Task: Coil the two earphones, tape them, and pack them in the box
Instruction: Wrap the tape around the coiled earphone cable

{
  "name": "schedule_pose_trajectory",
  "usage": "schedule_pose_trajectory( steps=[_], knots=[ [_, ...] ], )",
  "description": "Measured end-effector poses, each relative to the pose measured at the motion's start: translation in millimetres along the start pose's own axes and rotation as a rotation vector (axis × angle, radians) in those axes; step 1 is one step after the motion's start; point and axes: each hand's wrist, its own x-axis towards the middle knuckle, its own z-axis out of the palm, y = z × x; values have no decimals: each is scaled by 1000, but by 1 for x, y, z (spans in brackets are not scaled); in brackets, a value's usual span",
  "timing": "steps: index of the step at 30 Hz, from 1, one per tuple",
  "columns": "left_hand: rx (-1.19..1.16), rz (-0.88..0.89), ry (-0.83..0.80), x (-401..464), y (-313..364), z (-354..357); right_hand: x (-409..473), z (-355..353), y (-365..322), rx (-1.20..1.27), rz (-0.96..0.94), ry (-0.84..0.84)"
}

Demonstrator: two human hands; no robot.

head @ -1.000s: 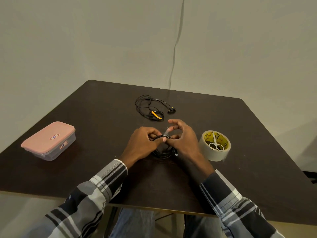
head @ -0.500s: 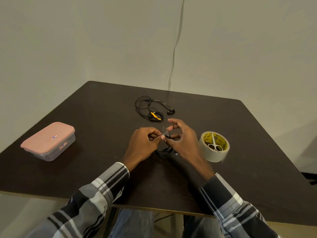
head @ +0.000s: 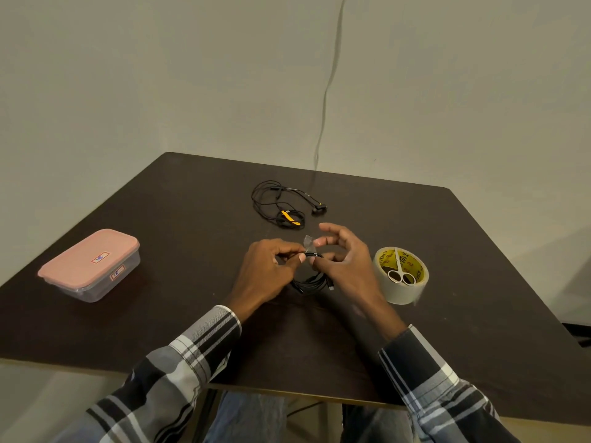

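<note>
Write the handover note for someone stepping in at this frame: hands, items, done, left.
Left hand: pinching the coiled earphone.
Right hand: pressing a tape strip onto that coil.
Second earphone: loose on the table, far side.
Tape roll, scissors lying in it: right.
Box: left, lid on.
Done: first coil.
Left: finish taping, coil and tape the second, open box, pack both.

I see a plain, off-white painted wall [head: 160,75] filling the upper half of the frame. A thin grey cable [head: 329,78] runs down it right of centre and ends behind the table's far edge. The dark brown, matte, square tabletop [head: 179,199] spans the middle. At the right edge, a dark floor strip [head: 575,330] shows. Light is soft and even.
</note>
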Motion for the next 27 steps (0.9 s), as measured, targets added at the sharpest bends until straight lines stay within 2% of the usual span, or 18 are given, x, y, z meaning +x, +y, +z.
schedule_pose_trajectory(
  steps=[4,9,18,27],
  knots=[
    [16,29,-13,1,1,-1,0,-1,-3,113,22,15],
    [-3,11,-6,1,2,-3,-2,1,-4,138,5,44],
    [-334,-150,-23,3,13,-5,-1,3,-4,-23,-76,31],
    [-549,-209,-12,4,15,-6,-3,1,-4,-196,-83,60]
  ],
)
